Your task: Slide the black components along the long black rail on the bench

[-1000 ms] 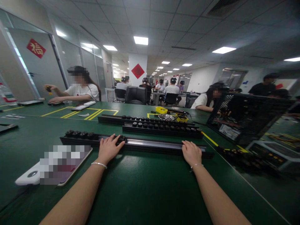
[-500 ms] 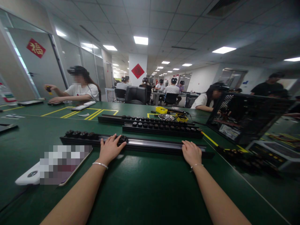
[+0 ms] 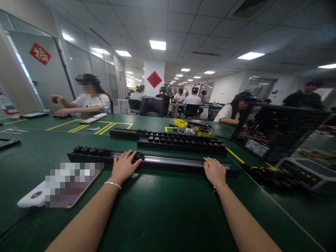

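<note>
A long black rail with a shiny channel lies crosswise in front of me. Several black socket-like modules sit in its left end. Over the rail's middle-left, my left hand has its thumb and fingers around a single black module, partly hidden under the hand. My right hand grips the rail near its right end, fingers over the top and thumb at the near side. Behind it lie a second black rail and a third, both carrying rows of similar modules.
A white phone-like device and another phone lie at left. An open computer case stands at right, with a power-supply-like box and dark loose parts. Yellow bins sit behind. A co-worker sits across the table.
Both hands stay on the rail in nearly the same place. The left hand and the module under it appear shifted very slightly to the right.
</note>
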`<state>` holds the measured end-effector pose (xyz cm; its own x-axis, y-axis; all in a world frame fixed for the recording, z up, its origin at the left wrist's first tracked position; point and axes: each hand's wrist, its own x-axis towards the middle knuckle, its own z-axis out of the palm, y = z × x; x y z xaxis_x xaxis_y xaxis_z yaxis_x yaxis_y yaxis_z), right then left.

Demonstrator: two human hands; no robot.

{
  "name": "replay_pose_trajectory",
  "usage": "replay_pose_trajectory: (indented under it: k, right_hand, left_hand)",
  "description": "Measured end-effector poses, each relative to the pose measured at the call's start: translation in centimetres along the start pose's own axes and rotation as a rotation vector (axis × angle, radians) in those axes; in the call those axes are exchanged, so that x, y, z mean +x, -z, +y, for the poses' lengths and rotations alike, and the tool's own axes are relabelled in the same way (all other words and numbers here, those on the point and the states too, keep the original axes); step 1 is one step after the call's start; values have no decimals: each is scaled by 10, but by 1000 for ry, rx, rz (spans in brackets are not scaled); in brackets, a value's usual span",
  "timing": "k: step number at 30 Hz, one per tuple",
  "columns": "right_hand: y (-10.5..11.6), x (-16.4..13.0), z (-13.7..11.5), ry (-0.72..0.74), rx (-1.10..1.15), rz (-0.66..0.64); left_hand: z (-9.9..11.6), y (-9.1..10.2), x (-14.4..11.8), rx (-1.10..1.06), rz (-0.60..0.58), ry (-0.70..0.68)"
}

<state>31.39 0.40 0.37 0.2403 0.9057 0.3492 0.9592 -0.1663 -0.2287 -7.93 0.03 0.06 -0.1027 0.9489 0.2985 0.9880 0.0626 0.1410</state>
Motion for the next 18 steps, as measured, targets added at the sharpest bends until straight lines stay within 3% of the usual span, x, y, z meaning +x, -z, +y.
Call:
replay_pose_trajectory:
  k: [18]
  right_hand:
    - [2, 1, 1, 12, -4, -61]
  left_hand:
    - [3, 3, -1, -1, -15, 8]
